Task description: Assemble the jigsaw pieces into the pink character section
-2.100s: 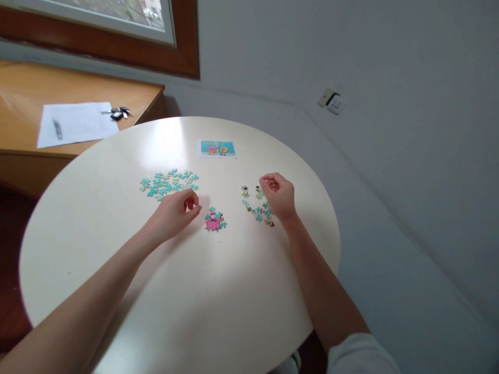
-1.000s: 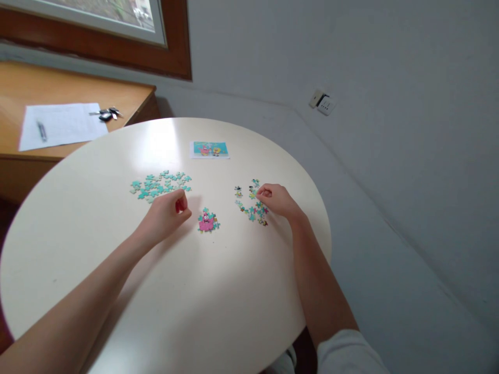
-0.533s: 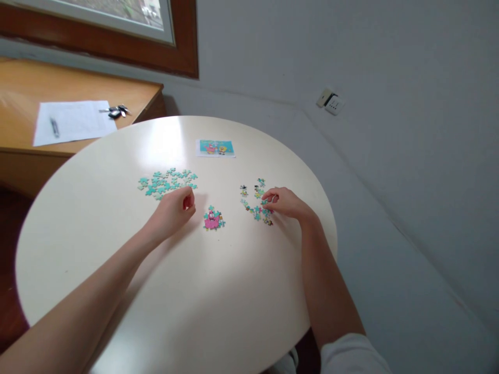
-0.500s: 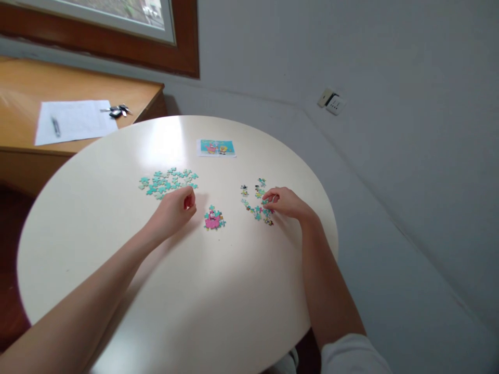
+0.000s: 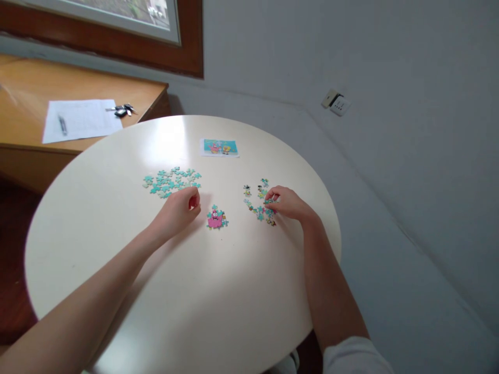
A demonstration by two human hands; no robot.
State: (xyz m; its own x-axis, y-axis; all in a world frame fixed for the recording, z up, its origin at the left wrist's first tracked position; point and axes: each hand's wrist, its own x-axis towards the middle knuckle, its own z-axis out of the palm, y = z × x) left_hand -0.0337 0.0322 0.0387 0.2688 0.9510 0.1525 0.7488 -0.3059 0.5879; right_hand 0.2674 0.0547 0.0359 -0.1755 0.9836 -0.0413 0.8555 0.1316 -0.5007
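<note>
My left hand (image 5: 178,209) is curled, thumb against fingers, just in front of the loose teal pile of puzzle pieces (image 5: 171,183). Anything inside its fingertips is hidden. To its right lies a small joined puzzle section (image 5: 216,219) showing a pink cartoon starfish, with teal pieces around its edge. My right hand (image 5: 287,202) reaches over a second group of mixed-colour puzzle pieces (image 5: 260,213). Its thumb and fingers are pinched at a teal puzzle piece (image 5: 268,202), partly covered by the fingers.
A small printed picture (image 5: 220,147) of cartoon figures lies toward the back of the round white table (image 5: 187,291). Behind, at the left, a wooden desk (image 5: 23,78) holds a sheet of paper (image 5: 81,117), a pen (image 5: 63,125) and keys (image 5: 123,110). A wall stands close on the right.
The view has shifted slightly, so everything sits a little further right. Both hands stay almost where they were, the right one still at the mixed-colour pieces.
</note>
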